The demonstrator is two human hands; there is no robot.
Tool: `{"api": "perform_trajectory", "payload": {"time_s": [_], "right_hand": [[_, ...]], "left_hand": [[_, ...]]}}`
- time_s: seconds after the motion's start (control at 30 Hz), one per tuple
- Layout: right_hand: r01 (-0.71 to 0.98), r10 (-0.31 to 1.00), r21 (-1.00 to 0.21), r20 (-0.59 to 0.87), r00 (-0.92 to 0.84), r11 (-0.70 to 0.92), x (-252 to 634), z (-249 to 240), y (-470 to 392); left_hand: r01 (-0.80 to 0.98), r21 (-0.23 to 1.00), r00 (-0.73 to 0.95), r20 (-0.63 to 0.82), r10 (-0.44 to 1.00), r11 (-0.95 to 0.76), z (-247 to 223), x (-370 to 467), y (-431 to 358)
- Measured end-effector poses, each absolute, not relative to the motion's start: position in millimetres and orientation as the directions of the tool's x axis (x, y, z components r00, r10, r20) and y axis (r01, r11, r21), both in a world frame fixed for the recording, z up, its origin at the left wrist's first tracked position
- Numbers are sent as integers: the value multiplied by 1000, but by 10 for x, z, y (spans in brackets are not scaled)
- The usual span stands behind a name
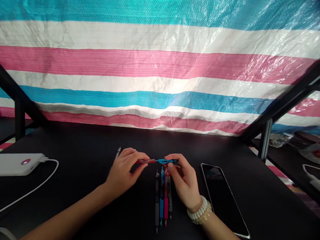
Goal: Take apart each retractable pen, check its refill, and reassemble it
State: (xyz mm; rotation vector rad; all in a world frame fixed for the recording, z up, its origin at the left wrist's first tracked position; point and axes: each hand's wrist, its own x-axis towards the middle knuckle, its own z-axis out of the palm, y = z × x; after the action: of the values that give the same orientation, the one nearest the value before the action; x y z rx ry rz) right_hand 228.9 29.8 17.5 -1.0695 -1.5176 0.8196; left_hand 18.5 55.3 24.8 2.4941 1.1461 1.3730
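Observation:
My left hand (123, 171) pinches a slim red and clear pen barrel (147, 161) between thumb and fingertips. Opposite it, my right hand (182, 177) is closed on a blue pen top with a clip (163, 161). The two pieces lie in one line, end to end; whether they are joined I cannot tell. Just below them, several click pens lie side by side: a black pen (156, 204), a blue pen (161, 206), a pink pen (166, 207) and a dark grey one (170, 202) partly behind my right hand. Beyond my left hand another pen (118, 152) sticks out, mostly hidden.
A smartphone (224, 199) lies right of my right hand on the black table (95, 138). At the left is a white power bank (17, 164) with a white cable (47, 175). Behind the table hangs a striped plastic sheet (162, 65) between black metal bars (285, 107).

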Motion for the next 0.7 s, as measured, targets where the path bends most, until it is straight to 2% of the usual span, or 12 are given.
{"api": "perform_trajectory", "payload": {"time_s": [0.2,0.37,0.53,0.6,0.7], "right_hand": [[179,937,-920,341,-74,348,2273,170,325],[216,939,-914,330,-98,343,2256,183,332],[277,946,-905,303,-112,323,2263,170,358],[296,958,-912,264,-110,285,2268,166,372],[306,971,-922,211,-114,236,2271,168,384]], "left_hand": [[530,459,338,657,675,-713,230,181,530],[518,469,408,599,689,-715,169,163,523],[501,499,384,605,698,-708,120,162,550],[501,488,388,613,689,-715,127,164,556],[513,406,426,644,635,-756,154,168,550]]}}
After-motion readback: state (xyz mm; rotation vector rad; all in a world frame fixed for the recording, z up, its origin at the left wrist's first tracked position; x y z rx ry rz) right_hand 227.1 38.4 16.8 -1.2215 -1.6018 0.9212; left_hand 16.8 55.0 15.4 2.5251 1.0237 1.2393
